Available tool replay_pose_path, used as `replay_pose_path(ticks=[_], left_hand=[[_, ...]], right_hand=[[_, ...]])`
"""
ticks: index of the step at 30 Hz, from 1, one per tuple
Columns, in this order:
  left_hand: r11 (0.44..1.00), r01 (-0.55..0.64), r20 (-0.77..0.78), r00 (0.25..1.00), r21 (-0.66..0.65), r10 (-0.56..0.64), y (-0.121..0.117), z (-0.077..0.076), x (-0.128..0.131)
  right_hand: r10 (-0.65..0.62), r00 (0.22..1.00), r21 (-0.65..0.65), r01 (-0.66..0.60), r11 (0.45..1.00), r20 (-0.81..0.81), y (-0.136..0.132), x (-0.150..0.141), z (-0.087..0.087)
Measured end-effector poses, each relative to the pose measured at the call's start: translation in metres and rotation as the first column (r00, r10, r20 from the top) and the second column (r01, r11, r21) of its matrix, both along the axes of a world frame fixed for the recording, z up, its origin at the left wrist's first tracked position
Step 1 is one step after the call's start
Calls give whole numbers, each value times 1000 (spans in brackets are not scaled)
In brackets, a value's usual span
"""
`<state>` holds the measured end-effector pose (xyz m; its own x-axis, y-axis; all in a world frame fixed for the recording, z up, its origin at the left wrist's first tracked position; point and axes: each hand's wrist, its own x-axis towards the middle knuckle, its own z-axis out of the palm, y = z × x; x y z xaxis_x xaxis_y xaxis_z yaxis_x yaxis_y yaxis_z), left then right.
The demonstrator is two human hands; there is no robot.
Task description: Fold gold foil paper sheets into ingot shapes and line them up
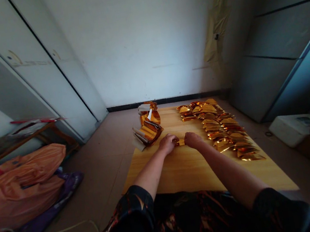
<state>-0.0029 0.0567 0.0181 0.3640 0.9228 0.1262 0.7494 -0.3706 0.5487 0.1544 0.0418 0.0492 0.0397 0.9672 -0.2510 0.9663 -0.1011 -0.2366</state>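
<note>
My left hand [169, 143] and my right hand [193, 140] are closed on the two ends of a small strip of folded gold foil paper [180, 142], held low over the wooden table [181, 170]. Beyond my left hand lie curled stacks of gold foil sheets [149, 130] with pale backs, some reaching past the table's left edge. To the right of my right hand, rows of folded gold foil pieces [224, 128] run along the table's right side and back. My fingertips are partly hidden by the hands themselves.
Grey cabinets [46, 58] stand at the left, with an orange bag [25, 187] and a pale cable [61, 230] on the floor. A white box [288, 130] sits right of the table. Behind the table is a white wall [143, 43].
</note>
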Motion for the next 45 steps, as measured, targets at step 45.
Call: replay_pose_path(ticks=[45], left_hand=[[974, -200, -189, 966, -104, 178, 2, 18, 24]], right_hand=[[0, 994, 122, -14, 992, 113, -19, -8, -5]])
